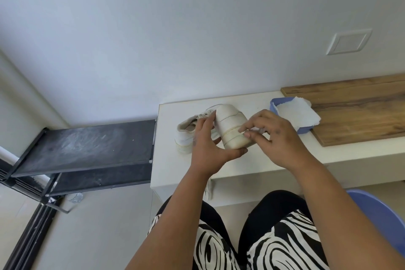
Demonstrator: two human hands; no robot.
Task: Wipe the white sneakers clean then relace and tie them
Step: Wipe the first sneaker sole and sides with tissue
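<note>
A white sneaker is held up above the white table, its heel end facing me. My left hand grips it from the left, thumb under the sole and fingers over the top. My right hand pinches a small white wipe against the yellowed sole edge on the sneaker's right side. The wipe is mostly hidden by my fingers. A second white sneaker stands on the table behind my left hand, partly hidden.
A blue container with white tissues sits right of the sneakers, beside a wooden board. A black shoe rack stands left of the table. A blue chair edge shows at lower right.
</note>
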